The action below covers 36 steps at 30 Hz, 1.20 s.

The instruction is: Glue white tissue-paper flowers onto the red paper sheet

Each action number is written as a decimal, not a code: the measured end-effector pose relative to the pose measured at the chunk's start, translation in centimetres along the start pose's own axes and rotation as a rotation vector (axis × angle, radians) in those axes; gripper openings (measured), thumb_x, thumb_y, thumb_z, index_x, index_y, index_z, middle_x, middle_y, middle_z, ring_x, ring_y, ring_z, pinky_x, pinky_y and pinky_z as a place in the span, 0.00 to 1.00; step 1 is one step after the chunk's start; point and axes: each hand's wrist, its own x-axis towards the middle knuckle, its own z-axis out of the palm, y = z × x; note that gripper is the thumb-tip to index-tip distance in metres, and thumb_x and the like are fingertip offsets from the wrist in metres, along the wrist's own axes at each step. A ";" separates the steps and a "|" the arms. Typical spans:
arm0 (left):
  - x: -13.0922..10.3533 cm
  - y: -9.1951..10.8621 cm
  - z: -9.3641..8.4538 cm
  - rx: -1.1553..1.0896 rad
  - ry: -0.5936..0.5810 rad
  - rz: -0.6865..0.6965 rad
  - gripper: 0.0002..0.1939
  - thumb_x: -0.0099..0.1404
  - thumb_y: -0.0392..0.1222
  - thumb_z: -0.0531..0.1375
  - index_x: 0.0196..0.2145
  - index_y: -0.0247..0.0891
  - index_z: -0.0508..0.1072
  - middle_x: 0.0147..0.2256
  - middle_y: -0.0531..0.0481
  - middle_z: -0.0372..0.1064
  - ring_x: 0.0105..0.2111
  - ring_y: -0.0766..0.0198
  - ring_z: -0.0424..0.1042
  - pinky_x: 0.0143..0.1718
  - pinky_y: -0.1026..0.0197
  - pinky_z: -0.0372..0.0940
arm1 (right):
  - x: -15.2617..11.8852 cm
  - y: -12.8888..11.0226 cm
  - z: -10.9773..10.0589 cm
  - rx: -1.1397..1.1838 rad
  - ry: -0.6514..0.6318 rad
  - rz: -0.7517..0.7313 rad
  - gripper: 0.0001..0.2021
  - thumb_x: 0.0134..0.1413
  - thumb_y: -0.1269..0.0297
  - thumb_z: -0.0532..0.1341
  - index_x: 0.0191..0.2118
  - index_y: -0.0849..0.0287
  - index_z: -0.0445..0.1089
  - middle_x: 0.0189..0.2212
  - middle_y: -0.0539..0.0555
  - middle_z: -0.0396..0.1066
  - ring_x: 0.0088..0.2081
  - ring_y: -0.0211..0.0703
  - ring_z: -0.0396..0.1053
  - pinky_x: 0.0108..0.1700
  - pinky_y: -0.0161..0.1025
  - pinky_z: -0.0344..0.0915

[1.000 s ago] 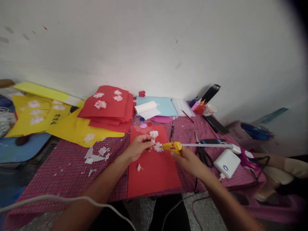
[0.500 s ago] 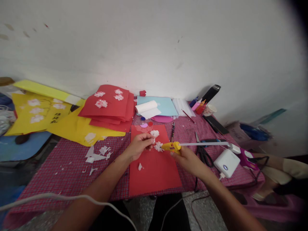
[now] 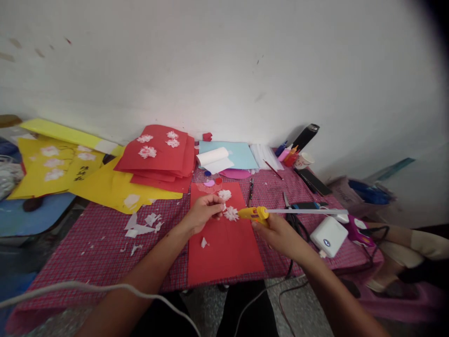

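My right hand [image 3: 275, 230] is wrapped round a yellow glue gun [image 3: 253, 214], with a long glue stick [image 3: 305, 211] sticking out of its back end. The gun's nozzle points left, close beside a white paper flower [image 3: 231, 214] on the red paper sheet [image 3: 226, 252]. Over the sheet's left side, my left hand [image 3: 205, 213] pinches a small white paper petal [image 3: 224, 206] between thumb and forefinger. Farther back lies a second white paper flower [image 3: 225, 194]. One loose white scrap [image 3: 204, 242] rests lower on the sheet.
Red sheets with pink-white flowers [image 3: 154, 161] are stacked at the back left, over yellow paper [image 3: 101, 185]. White scraps [image 3: 140, 229] lie left. To the right are scissors [image 3: 298, 227], a white power bank [image 3: 329, 236] and a paper cup [image 3: 304, 161]. A person's legs [image 3: 396, 248] show far right.
My right hand has drawn the glue gun slightly to the right, away from the flower. The left hand stays nearly still with its pinch.
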 end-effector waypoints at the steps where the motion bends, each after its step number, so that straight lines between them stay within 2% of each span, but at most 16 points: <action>1: 0.0 -0.1 0.0 -0.002 0.000 -0.001 0.16 0.51 0.44 0.71 0.33 0.34 0.73 0.26 0.54 0.70 0.23 0.70 0.68 0.27 0.65 0.62 | -0.1 0.0 0.0 0.019 0.002 0.006 0.09 0.60 0.62 0.58 0.37 0.59 0.74 0.25 0.51 0.70 0.26 0.42 0.65 0.27 0.36 0.56; 5: 0.1 -0.1 0.1 -0.026 0.004 -0.011 0.19 0.50 0.43 0.72 0.38 0.34 0.75 0.28 0.54 0.71 0.23 0.71 0.68 0.27 0.65 0.63 | -1.0 0.6 0.4 0.213 0.068 0.070 0.10 0.60 0.56 0.60 0.37 0.58 0.73 0.21 0.48 0.65 0.22 0.38 0.59 0.23 0.34 0.54; 9: 0.0 -0.2 0.2 -0.041 0.005 -0.054 0.23 0.48 0.43 0.73 0.42 0.33 0.77 0.29 0.53 0.72 0.24 0.72 0.69 0.29 0.65 0.64 | -2.8 2.8 2.0 0.543 0.142 0.169 0.17 0.61 0.48 0.59 0.32 0.58 0.71 0.15 0.46 0.60 0.17 0.36 0.55 0.20 0.34 0.51; 13: 0.0 -0.4 0.2 -0.036 -0.021 -0.056 0.21 0.48 0.44 0.74 0.38 0.32 0.77 0.27 0.53 0.71 0.25 0.70 0.69 0.29 0.65 0.65 | -4.6 5.4 3.6 0.803 0.232 0.187 0.17 0.60 0.47 0.60 0.33 0.57 0.71 0.16 0.48 0.64 0.17 0.36 0.56 0.20 0.35 0.51; 17: 0.1 -0.5 0.5 0.036 0.032 -0.030 0.19 0.47 0.44 0.74 0.33 0.32 0.75 0.26 0.52 0.71 0.25 0.69 0.70 0.27 0.66 0.64 | -5.4 7.1 4.2 0.941 0.279 0.186 0.19 0.61 0.46 0.59 0.31 0.58 0.70 0.14 0.48 0.62 0.17 0.38 0.57 0.21 0.36 0.52; 22: 0.3 -0.7 1.9 0.207 0.104 0.010 0.15 0.49 0.44 0.71 0.31 0.33 0.74 0.24 0.53 0.70 0.23 0.70 0.68 0.27 0.66 0.63 | -5.7 7.8 4.1 1.070 0.317 0.134 0.18 0.60 0.46 0.61 0.33 0.59 0.71 0.14 0.47 0.61 0.17 0.38 0.57 0.21 0.36 0.54; 27: 1.2 -1.3 3.0 0.504 0.106 0.166 0.10 0.53 0.41 0.66 0.33 0.35 0.77 0.29 0.52 0.74 0.28 0.67 0.70 0.31 0.65 0.64 | -5.8 7.6 4.0 1.158 0.321 0.099 0.18 0.55 0.46 0.65 0.35 0.59 0.71 0.13 0.46 0.61 0.17 0.37 0.57 0.20 0.35 0.53; 31: 2.1 -1.7 3.2 0.738 0.094 0.265 0.08 0.57 0.41 0.64 0.34 0.36 0.78 0.31 0.50 0.76 0.31 0.63 0.72 0.35 0.62 0.65 | -6.1 8.0 4.1 1.163 0.308 0.059 0.17 0.59 0.49 0.63 0.34 0.59 0.71 0.16 0.47 0.64 0.17 0.34 0.57 0.21 0.34 0.51; 36: 2.2 -2.2 3.3 0.872 0.100 0.296 0.08 0.60 0.40 0.61 0.35 0.38 0.78 0.33 0.50 0.77 0.33 0.62 0.74 0.36 0.62 0.65 | -6.2 9.0 4.6 1.100 0.282 0.022 0.17 0.65 0.51 0.59 0.34 0.60 0.71 0.15 0.47 0.63 0.17 0.34 0.56 0.21 0.35 0.48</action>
